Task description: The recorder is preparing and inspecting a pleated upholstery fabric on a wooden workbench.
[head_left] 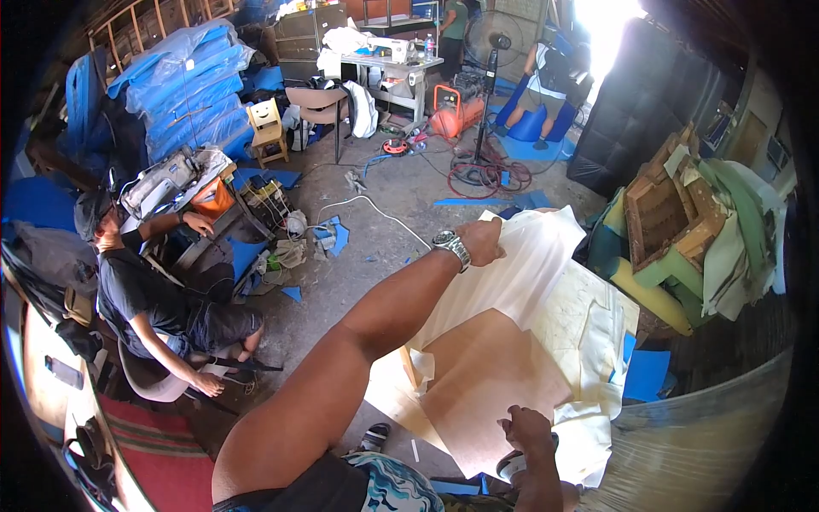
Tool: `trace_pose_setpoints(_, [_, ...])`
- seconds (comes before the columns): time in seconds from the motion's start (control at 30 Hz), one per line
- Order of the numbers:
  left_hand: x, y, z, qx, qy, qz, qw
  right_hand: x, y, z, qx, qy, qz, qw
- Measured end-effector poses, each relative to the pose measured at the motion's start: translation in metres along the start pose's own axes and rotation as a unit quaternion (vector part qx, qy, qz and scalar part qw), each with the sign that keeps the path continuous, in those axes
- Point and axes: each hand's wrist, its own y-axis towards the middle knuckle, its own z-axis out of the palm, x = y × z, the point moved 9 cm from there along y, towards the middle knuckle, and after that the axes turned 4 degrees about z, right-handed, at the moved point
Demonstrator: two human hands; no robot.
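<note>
My left arm reaches out across the work table, and my left hand has its fingers closed on the far edge of a sheer white fabric sheet. That sheet is lifted and drapes back toward me in soft folds. Below it lies a flat piece of brown sheet material with angled edges. My right hand is low over the near right part of the brown piece, fingers curled; whatever it may hold is hidden. A rumpled white cloth lies beside it.
A seated co-worker is at a sewing machine on the left. Green foam and a wooden frame stand on the right. Farther off are a fan stand, an orange compressor, hoses and blue wrapped stacks.
</note>
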Motion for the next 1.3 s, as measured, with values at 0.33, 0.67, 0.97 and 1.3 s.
trace_pose_setpoints(0.33, [0.0045, 0.0024, 0.0027, -0.004, 0.011, -0.005, 1.000, -0.0003, 0.0012, 0.0018, -0.025, 0.003, -0.013, 1.000])
trace_pose_setpoints(0.67, [0.0050, 0.0011, 0.0005, -0.019, 0.000, -0.007, 1.000, -0.0004, 0.0003, 0.0010, -0.016, -0.001, -0.002, 1.000])
trace_pose_setpoints(0.97, [0.0089, 0.0041, 0.0046, -0.035, 0.000, 0.009, 0.999, -0.0003, 0.0033, 0.0031, -0.017, 0.000, -0.007, 1.000])
trace_pose_setpoints(1.3, [0.0070, 0.0037, 0.0046, -0.031, 0.005, 0.016, 0.999, 0.0029, -0.0005, -0.0023, -0.046, 0.013, -0.024, 0.999])
